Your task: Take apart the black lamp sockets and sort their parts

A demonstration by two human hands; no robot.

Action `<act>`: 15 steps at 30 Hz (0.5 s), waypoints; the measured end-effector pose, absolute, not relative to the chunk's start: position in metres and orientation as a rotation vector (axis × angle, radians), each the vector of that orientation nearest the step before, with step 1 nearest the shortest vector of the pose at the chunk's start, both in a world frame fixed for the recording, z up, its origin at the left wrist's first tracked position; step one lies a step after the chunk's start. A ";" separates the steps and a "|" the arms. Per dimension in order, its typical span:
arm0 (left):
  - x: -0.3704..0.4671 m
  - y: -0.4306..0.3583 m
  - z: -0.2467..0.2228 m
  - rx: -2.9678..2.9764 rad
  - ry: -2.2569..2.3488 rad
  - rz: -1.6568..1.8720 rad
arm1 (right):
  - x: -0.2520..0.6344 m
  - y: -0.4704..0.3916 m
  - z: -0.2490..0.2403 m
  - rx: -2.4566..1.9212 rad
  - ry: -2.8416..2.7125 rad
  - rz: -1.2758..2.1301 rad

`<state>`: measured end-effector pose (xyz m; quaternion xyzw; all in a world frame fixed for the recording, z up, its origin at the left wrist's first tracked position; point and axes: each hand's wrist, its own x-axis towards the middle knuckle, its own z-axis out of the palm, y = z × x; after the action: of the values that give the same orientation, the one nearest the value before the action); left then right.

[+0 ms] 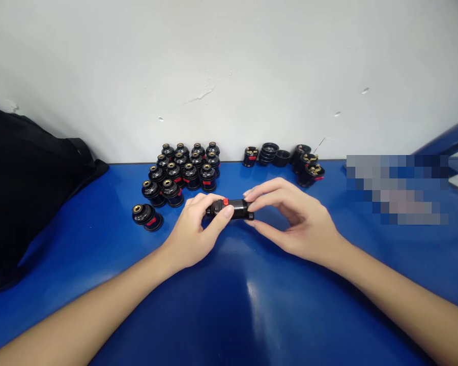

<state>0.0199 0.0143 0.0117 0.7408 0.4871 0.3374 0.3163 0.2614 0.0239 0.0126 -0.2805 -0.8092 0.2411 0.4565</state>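
Near: glossy blue tabletop [213, 325]. Past it, mid-scene, a shiny black cylindrical fitting with a domed end and red tab [238, 209] lies sideways between both hands. Left hand [187, 239] clamped on its domed left part, thumb on near side; right hand [309, 229] pinching the ringed right end with fingertips. Looks light, hard plastic, stiff, a bit slippery from the gloss; probably not very fragile, though the tab could catch. Best hold: body at left, rim at right, clear of the tab. Just beyond, left: group of upright black domed fittings with brass-coloured top holes [172, 190], nearest one slightly apart. Far right: open black cups with brass-coloured contacts [310, 175], stacked black plastic rings [268, 154]. Far left, black cloth [30, 188]. Farthest, scuffed pale wall [252, 66].
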 end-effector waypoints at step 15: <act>0.020 0.013 0.010 2.109 1.198 0.927 | 0.257 0.027 0.009 -0.988 -1.797 1.003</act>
<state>0.0199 0.0129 0.0099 0.7824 0.4442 0.3438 0.2691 0.2571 0.0273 0.0086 -0.3936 -0.7156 0.3996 0.4163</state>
